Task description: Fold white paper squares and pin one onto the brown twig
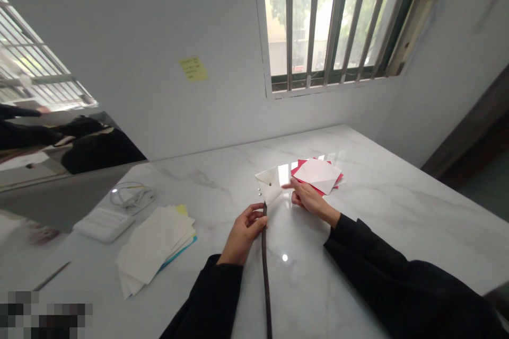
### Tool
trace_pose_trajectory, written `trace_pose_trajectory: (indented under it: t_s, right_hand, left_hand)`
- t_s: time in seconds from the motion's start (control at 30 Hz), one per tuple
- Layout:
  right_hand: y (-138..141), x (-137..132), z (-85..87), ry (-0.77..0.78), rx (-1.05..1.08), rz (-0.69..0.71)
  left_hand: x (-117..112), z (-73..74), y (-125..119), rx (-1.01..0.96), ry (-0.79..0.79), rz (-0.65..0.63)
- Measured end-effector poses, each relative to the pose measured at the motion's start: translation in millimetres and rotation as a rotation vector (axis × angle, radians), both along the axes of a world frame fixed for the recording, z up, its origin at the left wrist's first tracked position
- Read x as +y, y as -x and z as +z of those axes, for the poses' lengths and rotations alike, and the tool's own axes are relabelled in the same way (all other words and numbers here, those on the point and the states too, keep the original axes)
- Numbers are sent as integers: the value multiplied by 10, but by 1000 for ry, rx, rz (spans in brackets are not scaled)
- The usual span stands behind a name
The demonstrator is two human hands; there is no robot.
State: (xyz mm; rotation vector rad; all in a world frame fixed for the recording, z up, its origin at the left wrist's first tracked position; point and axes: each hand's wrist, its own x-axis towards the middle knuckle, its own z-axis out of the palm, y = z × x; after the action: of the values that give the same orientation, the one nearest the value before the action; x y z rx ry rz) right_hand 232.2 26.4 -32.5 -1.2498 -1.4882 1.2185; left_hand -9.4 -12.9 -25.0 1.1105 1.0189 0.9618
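Frame centre: our left hand (245,230) pinches the strap (265,270), right hand (310,200) points, seemingly empty, beside the envelope (269,186), which we should steady flat.

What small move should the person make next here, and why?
Probably steady the white envelope lightly with the right hand: its index fingertip is at the envelope's right corner. The left hand pinches the brown strap, whose end meets the lower corner, so a nudge there might shift the envelope.
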Motion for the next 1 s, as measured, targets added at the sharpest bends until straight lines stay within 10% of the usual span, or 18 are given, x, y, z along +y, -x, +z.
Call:
trace_pose_trajectory:
  t_s: [0.4, 0.63, 1.0]
  right_hand:
    - [107, -16, -57, 11, -103, 18]
    - [447, -374, 73, 244, 58, 695]
    - [334, -380, 112, 419, -12, 981]
  left_hand:
    - [-36, 180, -16, -244, 137, 141]
    - [-74, 98, -57, -344, 138, 220]
    - [117, 142, 190, -538, 121, 371]
